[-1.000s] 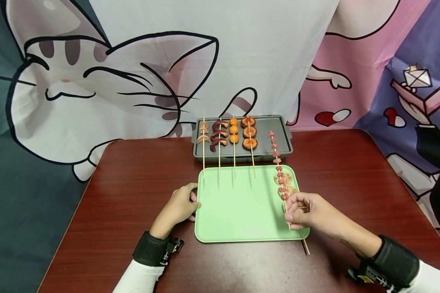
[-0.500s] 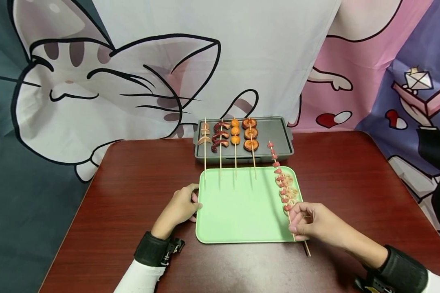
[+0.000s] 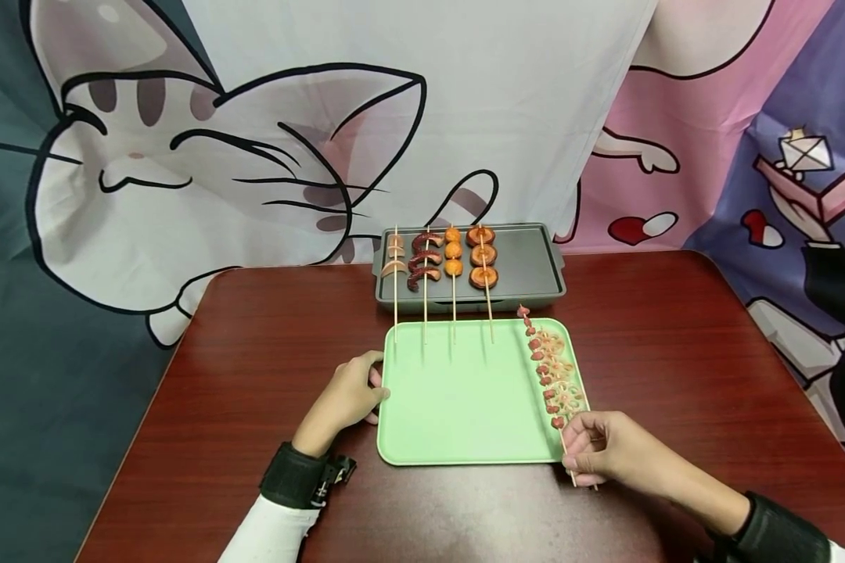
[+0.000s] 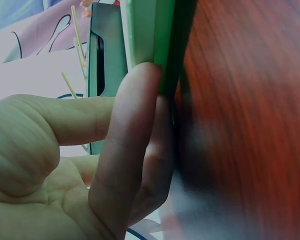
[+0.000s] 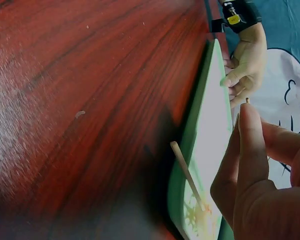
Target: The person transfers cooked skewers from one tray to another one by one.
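My left hand (image 3: 345, 395) holds the left edge of a light green tray (image 3: 458, 399). In the left wrist view its thumb presses the rim of the tray (image 4: 142, 40), with other fingers underneath. At the front right corner my right hand (image 3: 602, 450) pinches the bare stick end of a skewer of small reddish meat pieces (image 3: 542, 370). That skewer slants along the tray's right side, beside a skewer of pale ring-shaped pieces (image 3: 566, 399), partly covering it. The bare stick of the ring skewer (image 5: 186, 170) sticks out over the tray edge in the right wrist view.
Behind the tray stands a grey grill pan (image 3: 524, 270). Across its left half lie several skewers: pale pieces (image 3: 394, 267), dark curled sausages (image 3: 424, 258), orange balls (image 3: 453, 250) and brown round slices (image 3: 483, 277). Their sticks reach over the tray's back edge. A printed cloth hangs behind the table.
My right hand has drawn the meat skewer toward the front right and lowered it to the ring skewer's side, away from the grill pan. My left hand stays on the tray edge.
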Tool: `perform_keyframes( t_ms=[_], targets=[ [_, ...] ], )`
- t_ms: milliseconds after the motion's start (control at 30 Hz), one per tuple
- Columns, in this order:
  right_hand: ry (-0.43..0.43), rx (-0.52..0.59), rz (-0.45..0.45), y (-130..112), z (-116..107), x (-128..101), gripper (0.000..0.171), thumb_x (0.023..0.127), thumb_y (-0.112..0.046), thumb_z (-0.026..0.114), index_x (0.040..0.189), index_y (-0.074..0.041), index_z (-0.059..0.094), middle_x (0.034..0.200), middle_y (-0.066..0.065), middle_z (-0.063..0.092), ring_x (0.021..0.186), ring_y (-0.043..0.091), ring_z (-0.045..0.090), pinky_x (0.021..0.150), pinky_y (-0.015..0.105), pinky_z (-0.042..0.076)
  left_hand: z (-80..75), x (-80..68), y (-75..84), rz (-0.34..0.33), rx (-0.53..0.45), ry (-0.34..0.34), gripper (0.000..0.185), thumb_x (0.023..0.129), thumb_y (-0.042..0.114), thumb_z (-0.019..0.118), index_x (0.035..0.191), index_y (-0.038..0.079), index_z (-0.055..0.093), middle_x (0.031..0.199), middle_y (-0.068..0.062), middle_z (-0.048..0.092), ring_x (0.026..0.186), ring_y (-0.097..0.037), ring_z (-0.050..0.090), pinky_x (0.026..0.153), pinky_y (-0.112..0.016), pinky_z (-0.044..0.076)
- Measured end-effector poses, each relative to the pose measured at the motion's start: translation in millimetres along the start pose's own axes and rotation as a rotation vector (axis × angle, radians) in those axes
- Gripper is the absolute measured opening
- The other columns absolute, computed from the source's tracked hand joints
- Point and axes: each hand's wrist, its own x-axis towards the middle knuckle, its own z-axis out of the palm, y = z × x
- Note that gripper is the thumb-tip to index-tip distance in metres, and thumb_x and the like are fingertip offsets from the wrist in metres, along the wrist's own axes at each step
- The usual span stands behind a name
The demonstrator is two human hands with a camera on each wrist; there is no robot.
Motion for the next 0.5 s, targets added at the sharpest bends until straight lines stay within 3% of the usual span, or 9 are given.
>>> perform_keyframes(
  t_ms=[200, 500],
  targets=[
    [-0.016, 0.025, 0.027, 1.1, -0.2, 1.0, 0.036, 0.092, -0.002, 0.075, 0.107, 0.023, 0.053, 0.088, 0.011, 0.069, 0.078, 0.013, 0.072, 0.072, 0.032, 0.067, -0.9, 1.3, -0.7, 0.003, -0.001, 0.000, 0.062, 0.090, -0.009, 0.070, 0.148, -0.004, 0.049, 0.091, -0.013, 0.055, 0.051, -0.020, 0.061, 0.048, -0.033, 0.062],
    [-0.027, 0.059, 0.076, 5.6, -0.3, 3.7, 0.026, 0.093, 0.004, 0.070, 0.107, 0.021, 0.056, 0.087, 0.011, 0.070, 0.076, 0.010, 0.071, 0.069, 0.024, 0.066, -0.1, 0.5, 0.8, -0.001, 0.000, -0.006, 0.062, 0.090, -0.009, 0.070, 0.148, -0.004, 0.048, 0.090, -0.013, 0.056, 0.051, -0.019, 0.062, 0.048, -0.032, 0.062]
  ],
)
